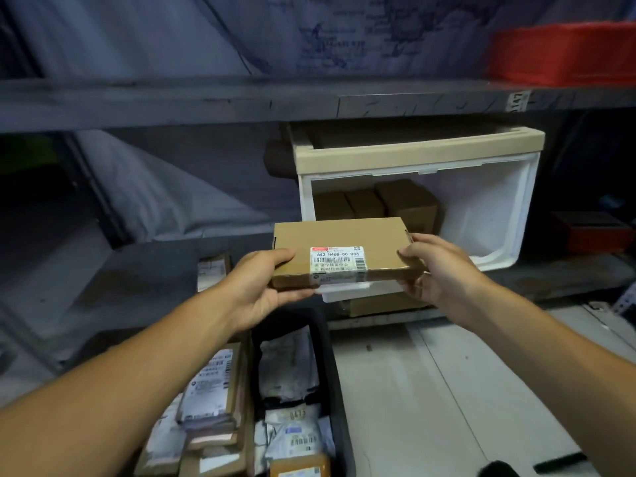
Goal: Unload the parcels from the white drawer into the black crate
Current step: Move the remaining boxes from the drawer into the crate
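A flat brown cardboard parcel [340, 253] is held in the air at the centre of the view, in front of the white drawer [481, 215] and above the black crate [339, 390]. Its long axis runs from 9 o'clock to 3 o'clock, and it lies nearly level, with the broad face up. A white shipping label [338, 261] with barcodes is seen on the top face and is folded over the near edge. The left end of the parcel is gripped by the left hand [261, 290], with the thumb on top and the fingers below. The right end is gripped by the right hand [437, 270] in the same manner.

At 1 o'clock from the parcel the drawer is pulled out on the shelf [137, 270]; three brown boxes [378, 201] are counted inside it, at its back left. The lower front edge of the drawer is partly hidden by the parcel. At 6 o'clock the crate is seen on the floor [447, 390], with several grey bag parcels [289, 366] inside; their number cannot be told. At 7 o'clock a stack of flat labelled parcels [213, 390] lies beside the crate. A red crate [561, 53] is placed on the upper shelf at 1 o'clock.
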Demonstrator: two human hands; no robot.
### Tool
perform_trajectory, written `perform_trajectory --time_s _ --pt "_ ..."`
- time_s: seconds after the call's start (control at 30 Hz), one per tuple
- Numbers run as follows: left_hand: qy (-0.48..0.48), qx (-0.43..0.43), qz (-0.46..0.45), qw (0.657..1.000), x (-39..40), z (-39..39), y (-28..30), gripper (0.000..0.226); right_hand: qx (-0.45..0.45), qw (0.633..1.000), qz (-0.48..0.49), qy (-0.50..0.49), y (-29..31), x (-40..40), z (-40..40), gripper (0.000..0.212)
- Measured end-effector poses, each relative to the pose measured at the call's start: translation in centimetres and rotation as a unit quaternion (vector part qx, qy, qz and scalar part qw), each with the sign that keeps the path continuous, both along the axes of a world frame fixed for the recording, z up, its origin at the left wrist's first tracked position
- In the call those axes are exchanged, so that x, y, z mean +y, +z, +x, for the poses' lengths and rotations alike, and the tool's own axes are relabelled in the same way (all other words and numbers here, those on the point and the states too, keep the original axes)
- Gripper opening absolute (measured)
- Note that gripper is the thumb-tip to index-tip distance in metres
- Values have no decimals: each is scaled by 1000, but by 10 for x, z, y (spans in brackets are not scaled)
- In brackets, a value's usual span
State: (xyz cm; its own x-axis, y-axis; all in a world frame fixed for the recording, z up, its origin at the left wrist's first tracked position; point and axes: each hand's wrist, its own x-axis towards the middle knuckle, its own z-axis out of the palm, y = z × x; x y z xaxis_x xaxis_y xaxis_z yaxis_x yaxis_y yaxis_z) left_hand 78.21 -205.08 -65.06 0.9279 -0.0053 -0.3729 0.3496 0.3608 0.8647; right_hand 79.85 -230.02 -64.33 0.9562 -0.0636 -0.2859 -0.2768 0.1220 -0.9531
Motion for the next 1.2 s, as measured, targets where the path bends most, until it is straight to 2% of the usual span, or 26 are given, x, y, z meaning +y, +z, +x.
perform_trajectory --time_s 0.07,0.13,0.27,0.33,0.4,0.47,0.5,0.6,0.67,0.87,0.93,1.0,1.1,1.2 --pt "26 -22 53 998 4 0 -1 31 8 1000 -1 12 2 2 -2 44" --pt "35 -50 82 995 9 0 -2 48 13 1000 3 14 5 2 -2 42" --pt "-106 -121 106 981 17 -8 6 44 66 997 36 5 8 -7 -3 28" --pt "-175 -144 111 968 21 -9 6 53 81 995 64 0 8 -13 -4 27" --pt "-195 -172 216 941 20 -7 2 61 84 992 89 -7 11 -18 -5 26" --pt "-163 -203 305 916 14 -4 -2 49 84 992 95 -2 13 -24 -6 36" --pt "-132 -207 318 916 11 -2 -4 41 85 993 85 4 13 -27 -7 43" --pt "-68 -212 310 924 6 3 -9 28 76 996 19 36 14 -35 -10 62" --pt "-43 -211 300 929 4 7 -10 25 58 996 -16 61 14 -38 -12 66" --pt "-24 -163 284 945 -3 11 -11 28 -39 991 -122 40 13 -42 -14 42" --pt "-19 -149 293 944 -7 10 -7 26 -45 987 -155 14 10 -43 -13 43" --pt "-6 -133 276 952 -12 9 -4 22 -41 988 -145 -17 9 -43 -13 47" --pt "24 -104 210 972 -17 10 -1 25 -72 987 -140 -9 9 -44 -14 30" --pt "29 -81 189 978 -16 9 1 27 -150 959 -231 62 9 -52 -17 65"
